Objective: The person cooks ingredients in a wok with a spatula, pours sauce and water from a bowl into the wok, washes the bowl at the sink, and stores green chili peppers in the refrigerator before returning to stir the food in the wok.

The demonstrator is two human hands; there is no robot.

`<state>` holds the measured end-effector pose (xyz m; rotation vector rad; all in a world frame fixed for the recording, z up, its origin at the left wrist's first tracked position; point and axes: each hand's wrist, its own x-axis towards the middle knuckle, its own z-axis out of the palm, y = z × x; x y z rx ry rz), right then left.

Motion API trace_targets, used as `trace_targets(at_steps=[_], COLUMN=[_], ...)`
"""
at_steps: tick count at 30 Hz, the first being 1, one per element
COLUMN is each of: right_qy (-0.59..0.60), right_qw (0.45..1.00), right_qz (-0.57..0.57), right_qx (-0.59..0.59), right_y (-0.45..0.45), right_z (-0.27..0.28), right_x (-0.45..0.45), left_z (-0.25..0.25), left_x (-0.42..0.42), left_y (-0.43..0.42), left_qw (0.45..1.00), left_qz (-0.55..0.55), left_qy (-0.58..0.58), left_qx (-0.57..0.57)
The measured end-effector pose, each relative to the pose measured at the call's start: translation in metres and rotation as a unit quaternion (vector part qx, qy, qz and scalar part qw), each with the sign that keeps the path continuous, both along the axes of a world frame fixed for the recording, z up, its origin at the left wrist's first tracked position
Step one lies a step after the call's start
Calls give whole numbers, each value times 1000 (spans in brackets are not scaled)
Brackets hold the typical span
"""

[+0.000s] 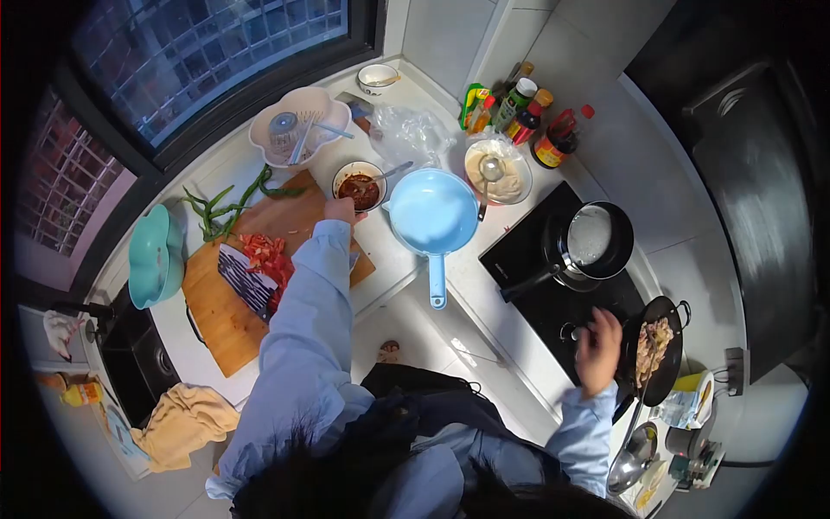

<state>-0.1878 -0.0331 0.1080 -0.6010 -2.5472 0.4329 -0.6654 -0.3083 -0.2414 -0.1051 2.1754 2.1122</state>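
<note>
My left hand (343, 210) is at the near rim of a small bowl of dark red sauce (357, 189), its fingers closed on the bowl's edge; a spoon rests in the bowl. Above the black cooktop (540, 251), my right hand (598, 355) is raised with its fingers apart and nothing in it. Right beside it stands a black wok (664, 372) holding cooked meat pieces. A black pan (616, 242) with pale liquid sits at the cooktop's back. Below my left forearm lies a wooden cutting board (220, 316) with chopped red peppers (266, 255) and a patterned knife (245, 277).
A light blue pan (432, 212) stands on the counter, its handle towards me. Behind are a bowl of pale batter (510, 177), sauce bottles (527, 112) and a plastic bag (406, 134). Green peppers (212, 212), a pink basin (259, 138) and a teal basin (147, 259) are left.
</note>
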Motion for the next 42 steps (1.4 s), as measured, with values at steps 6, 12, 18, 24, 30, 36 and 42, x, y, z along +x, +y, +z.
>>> trace_targets(at_steps=[6,12,18,24,30,36,42], right_qy=[-17,-8,17,186,232,215,275], right_qw=[935,708,697,659,780,821,838], right_qz=[195,147,161,106,-35,-170,-94], right_qx=[-297,-691,-699,-721,-580,-501,-462], right_y=[-55,-114,-111,-79,-39,23,107], right_z=[-44,-53,-66,-33,-18,8,47], right_x=[-95,-132,-85,-12,82,188,271], left_z=[252,258,334,344,317,320,363], left_x=[121,194,277,315,370,454,519], left_y=[-23,-21,12,62,138,225,334], left_qw=[979,952,899,807,732,695,724], left_qz=[-7,-190,-341,-476,-560,-610,-655], left_qy=[-201,-198,-274,-325,-318,-348,-202], left_qx=[14,136,17,132,222,155,76])
